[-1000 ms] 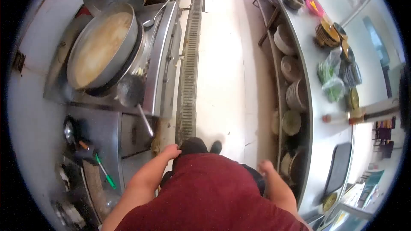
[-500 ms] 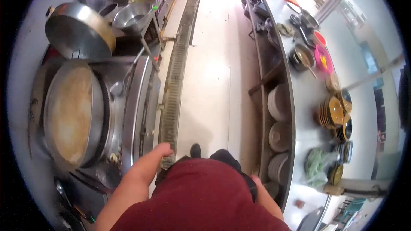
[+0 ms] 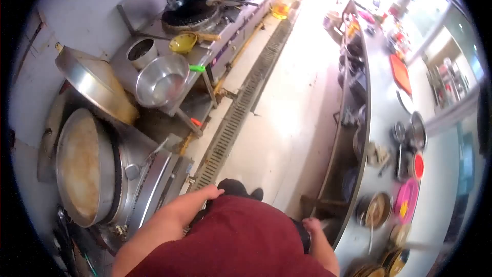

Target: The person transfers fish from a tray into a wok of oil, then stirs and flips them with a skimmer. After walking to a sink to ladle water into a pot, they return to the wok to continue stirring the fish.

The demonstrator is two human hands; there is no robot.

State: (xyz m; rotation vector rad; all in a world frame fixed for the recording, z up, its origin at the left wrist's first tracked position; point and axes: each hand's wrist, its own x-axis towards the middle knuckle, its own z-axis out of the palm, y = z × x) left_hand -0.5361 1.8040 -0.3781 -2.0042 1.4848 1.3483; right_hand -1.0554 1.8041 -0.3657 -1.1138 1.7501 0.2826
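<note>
My left hand (image 3: 211,192) hangs in front of my body on the left, by the dark trouser leg and the floor drain. Its fingers are mostly hidden below the back of the hand, and nothing shows in it. At my right side, my right hand (image 3: 311,224) is held low near the dark shelf edge under the counter. Its fingers look bent but are too small and soft to read, and no object is visible in it. Both hands are apart from the cookware. Nearest on the left is a large round pan (image 3: 79,166) with a stained, pale brown surface.
A metal lid (image 3: 97,84) leans behind the pan. Beyond are a steel bowl (image 3: 163,81), a yellow colander (image 3: 183,43) and a black wok (image 3: 192,10). The drain grate (image 3: 233,128) runs along the aisle. The right counter (image 3: 376,156) carries a pot (image 3: 374,210) and a pink basin (image 3: 406,200).
The view has tilted up and turned, showing more of the stove line and far aisle. The bowl stacks on the right counter have slid toward the bottom edge. Both hands remain low.
</note>
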